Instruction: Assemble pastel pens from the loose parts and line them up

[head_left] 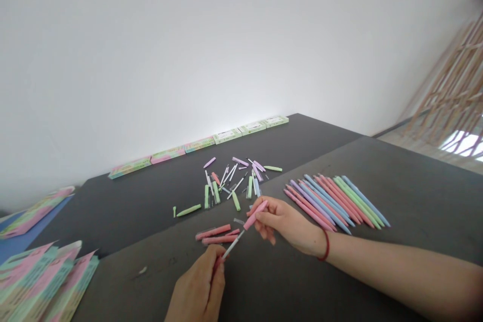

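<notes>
My right hand [281, 222] pinches a pink pen barrel [254, 215] at its upper end. My left hand [199, 289] is closed on the lower end of a thin white refill [232, 246] that runs up into that barrel. Both hands hover over the dark grey table [396, 181]. Just left of the barrel lie two or three loose pink pen parts [215, 234]. Behind my hands sits a scatter of loose pen parts [234, 181] in green, lilac, pink and white. A red cord circles my right wrist.
A row of whole pastel pens [335, 200] lies to the right of my right hand. Flat pastel boxes [199, 144] line the table's far edge by the white wall. More packaging [41, 282] is stacked at the lower left. A wooden lattice [456, 85] stands at the right.
</notes>
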{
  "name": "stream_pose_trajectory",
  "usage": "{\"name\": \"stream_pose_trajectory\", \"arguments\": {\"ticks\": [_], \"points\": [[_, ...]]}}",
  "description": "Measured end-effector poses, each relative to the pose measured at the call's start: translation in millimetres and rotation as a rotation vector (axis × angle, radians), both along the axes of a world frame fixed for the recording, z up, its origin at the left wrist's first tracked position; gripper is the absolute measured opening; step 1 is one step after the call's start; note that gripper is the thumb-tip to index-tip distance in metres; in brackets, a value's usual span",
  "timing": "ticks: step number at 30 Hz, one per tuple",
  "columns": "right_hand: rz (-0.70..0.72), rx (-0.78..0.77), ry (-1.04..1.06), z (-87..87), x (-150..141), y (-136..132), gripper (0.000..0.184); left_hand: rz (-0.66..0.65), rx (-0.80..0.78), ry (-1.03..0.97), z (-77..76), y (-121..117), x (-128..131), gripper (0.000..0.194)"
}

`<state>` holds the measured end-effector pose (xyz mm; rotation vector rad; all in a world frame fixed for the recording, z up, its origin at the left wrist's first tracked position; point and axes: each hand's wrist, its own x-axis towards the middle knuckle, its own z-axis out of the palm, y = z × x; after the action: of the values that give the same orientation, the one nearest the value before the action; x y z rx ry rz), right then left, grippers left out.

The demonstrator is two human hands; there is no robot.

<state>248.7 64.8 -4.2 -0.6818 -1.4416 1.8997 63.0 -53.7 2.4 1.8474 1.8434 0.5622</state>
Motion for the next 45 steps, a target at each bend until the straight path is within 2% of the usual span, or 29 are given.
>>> {"name": "stream_pose_trajectory", "arguments": {"ticks": [2, 6, 8, 14, 21, 25, 31, 36, 39, 41, 45], "points": [[0.049, -0.141, 0.066, -2.3, 0, 0, 0.013, -0.015, 0.018, 0.024, 0.1, -1, -1, 0.023], [0.288, -0.571, 0.258, -6.0, 3, 0, 0.009, -0.054, 0.119, 0.037, 2.9, -4, 2, 0.018], [0.383, -0.695, 0.346, -5.3, 6, 1, 0.007, -0.065, 0.161, 0.035, 7.5, -7, 7, 0.017], [0.426, -0.794, 0.465, 1.8, 10, 0, 0.007, -0.044, 0.127, -0.05, 23.5, -13, 19, 0.019], [0.375, -0.819, 0.43, 1.9, 10, -5, 0.004, -0.002, 0.04, -0.148, 29.2, -12, 22, 0.02], [0.355, -0.713, 0.39, 1.9, 10, -7, 0.01, -0.002, 0.036, -0.14, 28.2, -13, 23, 0.019], [0.209, -0.418, 0.308, 5.1, 7, -9, 0.016, 0.006, 0.028, -0.137, 24.1, -12, 22, 0.022], [0.147, -0.249, 0.311, -0.4, 1, -9, 0.014, 0.041, 0.033, -0.202, 20.3, -10, 21, 0.024], [0.092, -0.125, 0.241, -0.9, 1, -8, 0.012, 0.055, 0.028, -0.27, 15.5, -9, 19, 0.024], [0.032, 0.051, 0.14, 3.2, 4, -7, 0.01, 0.056, 0.018, -0.318, 11.9, -8, 16, 0.026], [-0.138, 0.581, -0.106, 17.2, 12, -9, 0.009, 0.056, -0.004, -0.359, 7.5, -7, 13, 0.03]]}}
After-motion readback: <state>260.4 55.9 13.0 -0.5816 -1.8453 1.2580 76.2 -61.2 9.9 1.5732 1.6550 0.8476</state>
